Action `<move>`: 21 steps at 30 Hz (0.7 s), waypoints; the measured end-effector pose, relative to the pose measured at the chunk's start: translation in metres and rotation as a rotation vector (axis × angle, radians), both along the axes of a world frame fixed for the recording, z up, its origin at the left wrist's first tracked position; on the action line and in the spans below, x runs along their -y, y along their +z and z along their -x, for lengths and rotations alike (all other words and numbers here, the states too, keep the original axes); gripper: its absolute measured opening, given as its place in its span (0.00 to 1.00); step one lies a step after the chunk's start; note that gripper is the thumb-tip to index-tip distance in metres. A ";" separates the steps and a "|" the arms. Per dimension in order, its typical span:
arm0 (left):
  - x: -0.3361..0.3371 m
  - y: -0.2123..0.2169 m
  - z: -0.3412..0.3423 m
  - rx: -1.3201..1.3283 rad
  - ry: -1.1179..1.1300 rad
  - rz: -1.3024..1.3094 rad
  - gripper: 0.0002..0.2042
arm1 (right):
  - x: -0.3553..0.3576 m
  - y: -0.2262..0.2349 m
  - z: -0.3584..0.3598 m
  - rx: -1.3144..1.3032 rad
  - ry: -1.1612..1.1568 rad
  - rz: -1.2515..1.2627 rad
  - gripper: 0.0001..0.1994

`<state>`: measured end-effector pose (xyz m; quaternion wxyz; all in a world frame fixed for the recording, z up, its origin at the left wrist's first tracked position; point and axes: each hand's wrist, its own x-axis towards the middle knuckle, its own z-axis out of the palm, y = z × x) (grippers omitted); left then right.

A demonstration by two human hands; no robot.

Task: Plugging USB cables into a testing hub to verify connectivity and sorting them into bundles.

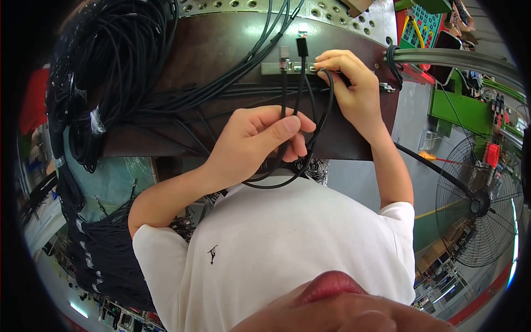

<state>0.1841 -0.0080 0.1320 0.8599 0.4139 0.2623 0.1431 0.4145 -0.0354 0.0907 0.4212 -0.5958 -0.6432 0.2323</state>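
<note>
The left hand (257, 138) curls shut around looped black cables (298, 119) — thumb pressed over them above the brown bench (221, 50); the right hand (351, 86) pinches fingertips on a cable end at the small metal fixture (274, 68), where two plugs (301, 47) stand upright; a cable bundle (105, 66) hangs left.

White short-sleeved shirt (287, 243), small dark emblem (212, 253)

Dark brown worktop (221, 50) fills upper centre of frame, perforated metal strip (332, 14) along top edge. Black cable bundle (110, 61) heaped at upper left, strands running right across surface. Small metal fixture bar (276, 68) at upper centre, cable plugs (301, 47) standing in it.
</note>
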 end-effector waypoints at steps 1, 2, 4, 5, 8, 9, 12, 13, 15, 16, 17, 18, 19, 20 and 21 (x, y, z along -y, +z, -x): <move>0.001 -0.001 0.000 0.002 0.000 0.001 0.16 | -0.001 0.004 0.002 -0.020 0.005 0.023 0.05; 0.001 -0.003 -0.001 0.006 -0.012 0.021 0.15 | -0.002 0.007 0.005 -0.039 0.010 0.045 0.05; 0.002 -0.004 -0.003 0.016 -0.033 0.042 0.15 | -0.003 0.007 0.007 0.037 -0.002 0.027 0.04; 0.002 -0.004 -0.004 0.012 -0.035 0.039 0.15 | -0.003 0.006 0.008 0.043 -0.013 0.016 0.04; 0.004 -0.005 -0.005 0.004 -0.040 0.025 0.15 | 0.003 0.006 0.011 0.206 -0.049 -0.096 0.05; 0.002 -0.006 -0.006 0.005 -0.038 0.014 0.15 | 0.002 0.002 0.009 0.191 -0.042 -0.106 0.06; -0.003 -0.005 -0.009 -0.009 -0.037 -0.011 0.14 | 0.001 0.020 -0.011 0.251 -0.035 -0.084 0.10; -0.001 -0.004 -0.010 -0.019 -0.050 -0.061 0.14 | 0.000 0.033 -0.009 -0.200 -0.042 0.110 0.15; -0.001 0.002 -0.013 -0.062 -0.055 -0.167 0.14 | -0.004 0.048 0.003 -0.766 0.050 0.301 0.17; -0.003 0.005 -0.014 -0.084 -0.050 -0.209 0.14 | -0.006 0.049 0.005 -0.896 0.130 0.357 0.18; -0.003 0.006 -0.016 -0.070 -0.045 -0.217 0.14 | -0.002 0.046 0.007 -0.940 0.089 0.347 0.16; -0.003 0.006 -0.015 -0.060 -0.028 -0.227 0.14 | 0.001 0.048 0.009 -0.937 0.090 0.340 0.16; -0.003 0.005 -0.016 -0.058 -0.029 -0.233 0.14 | 0.005 0.050 0.011 -0.897 0.093 0.263 0.15; -0.003 0.004 -0.016 -0.061 -0.046 -0.200 0.14 | 0.007 0.052 0.012 -0.856 0.095 0.187 0.14; -0.002 0.003 -0.016 -0.067 -0.065 -0.161 0.13 | 0.009 0.053 0.012 -0.873 0.101 0.186 0.11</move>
